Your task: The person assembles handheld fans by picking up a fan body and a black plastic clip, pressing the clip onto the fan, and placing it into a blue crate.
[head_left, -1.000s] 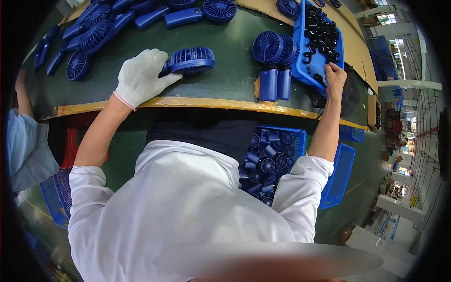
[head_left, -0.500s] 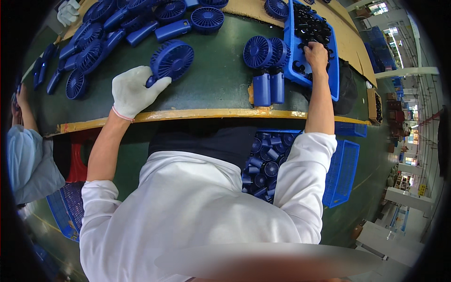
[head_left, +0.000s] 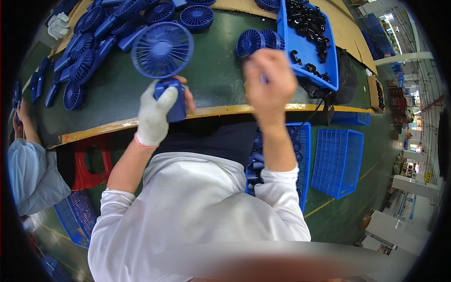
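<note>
My left hand, in a white glove with bare fingertips showing, is closed round the handle of a blue handheld fan. The fan's round head points away from me above the table's front edge. My right hand is bare and smeared by motion, its fingers curled together. A dark bit shows at its fingertips, too blurred to name. Behind that hand stand two blue fans, their handles mostly hidden by it. Small black curved parts lie in a blue tray to its right.
Blue fans are heaped at the table's far left. A black bag sits beside the tray. Below the table are a crate of fans, a blue crate and a red stool. Another person's sleeve is at the left.
My right hand has come out of the tray, moving left and nearer. My left hand has brought the fan nearer and turned it, its grip now round the handle.
</note>
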Demonstrator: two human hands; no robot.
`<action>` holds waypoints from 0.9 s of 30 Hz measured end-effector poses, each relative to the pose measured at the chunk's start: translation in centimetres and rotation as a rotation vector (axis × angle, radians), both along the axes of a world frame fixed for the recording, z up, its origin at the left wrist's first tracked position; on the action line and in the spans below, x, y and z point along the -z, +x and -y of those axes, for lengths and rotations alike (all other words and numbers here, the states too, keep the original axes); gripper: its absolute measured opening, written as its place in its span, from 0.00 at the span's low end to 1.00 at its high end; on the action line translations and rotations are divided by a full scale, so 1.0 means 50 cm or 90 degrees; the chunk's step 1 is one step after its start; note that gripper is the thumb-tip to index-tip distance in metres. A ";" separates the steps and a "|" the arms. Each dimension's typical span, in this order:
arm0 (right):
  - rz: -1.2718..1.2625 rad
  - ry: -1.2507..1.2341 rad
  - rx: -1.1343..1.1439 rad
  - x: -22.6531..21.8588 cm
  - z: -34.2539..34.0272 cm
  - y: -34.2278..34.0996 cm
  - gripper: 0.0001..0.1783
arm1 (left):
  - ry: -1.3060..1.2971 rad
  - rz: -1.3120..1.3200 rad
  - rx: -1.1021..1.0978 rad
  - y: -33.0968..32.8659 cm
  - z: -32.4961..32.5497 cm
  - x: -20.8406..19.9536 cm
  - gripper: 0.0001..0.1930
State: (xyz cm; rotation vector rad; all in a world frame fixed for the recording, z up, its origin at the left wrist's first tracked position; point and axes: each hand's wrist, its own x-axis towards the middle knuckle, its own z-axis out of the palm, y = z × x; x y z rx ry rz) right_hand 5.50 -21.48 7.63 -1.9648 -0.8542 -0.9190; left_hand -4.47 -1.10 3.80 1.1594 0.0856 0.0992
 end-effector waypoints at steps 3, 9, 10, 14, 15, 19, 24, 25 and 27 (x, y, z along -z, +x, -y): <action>0.111 -0.012 -0.013 0.031 -0.072 -0.059 0.13 | -0.009 -0.068 0.072 -0.005 0.026 -0.001 0.25; 0.286 -0.066 -0.077 0.093 -0.139 -0.101 0.10 | 0.090 0.040 -0.020 -0.003 0.019 0.065 0.22; 0.238 -0.087 -0.127 0.099 -0.128 -0.106 0.08 | 0.173 0.064 -0.016 -0.002 0.003 0.073 0.20; 0.152 -0.087 -0.155 0.104 -0.110 -0.113 0.12 | 0.212 -0.037 0.007 0.002 0.017 0.019 0.20; 0.160 -0.050 -0.103 0.110 -0.108 -0.122 0.12 | 0.209 -0.028 0.016 0.001 0.017 0.002 0.20; -0.100 0.084 -0.087 0.141 -0.097 -0.145 0.07 | 0.181 -0.068 0.010 -0.006 0.000 0.004 0.19; -0.456 0.211 -0.232 0.138 -0.128 -0.148 0.30 | 0.309 -0.016 -0.037 -0.004 -0.006 0.030 0.19; -0.458 0.210 -0.229 0.143 -0.128 -0.144 0.30 | 0.326 0.005 -0.046 -0.003 -0.003 0.032 0.19; -0.724 0.320 -0.325 0.157 -0.128 -0.132 0.35 | 0.264 -0.015 0.008 0.001 0.003 0.034 0.20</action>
